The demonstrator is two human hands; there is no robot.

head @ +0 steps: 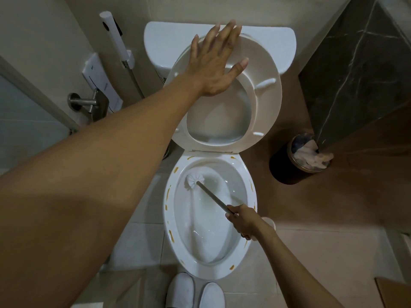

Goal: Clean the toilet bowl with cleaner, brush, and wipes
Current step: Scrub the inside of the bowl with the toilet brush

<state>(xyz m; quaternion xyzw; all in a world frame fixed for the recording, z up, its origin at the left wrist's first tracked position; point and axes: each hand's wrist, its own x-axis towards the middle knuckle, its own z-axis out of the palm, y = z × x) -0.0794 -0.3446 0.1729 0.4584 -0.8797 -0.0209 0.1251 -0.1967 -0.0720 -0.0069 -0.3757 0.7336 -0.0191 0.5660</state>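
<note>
The white toilet bowl (pixel 169 210) is open, its rim dotted with yellow-brown marks. The raised seat and lid (pixel 264 103) lean back against the tank (pixel 164 38). My left hand (pixel 214 63) lies flat on the upper left of the raised seat, fingers spread. My right hand (pixel 242 221) grips the grey handle of the toilet brush (pixel 211 195) over the bowl's right rim. The white brush head (pixel 194 180) presses against the upper left inside of the bowl. No cleaner bottle or wipes are in view.
A dark round waste bin (pixel 287 167) with crumpled paper stands right of the toilet beside a dark marble wall (pixel 355 70). A bidet sprayer (pixel 115 38) and a metal paper holder (pixel 85 101) hang on the left wall. White slippers (pixel 195 292) touch the bowl's front.
</note>
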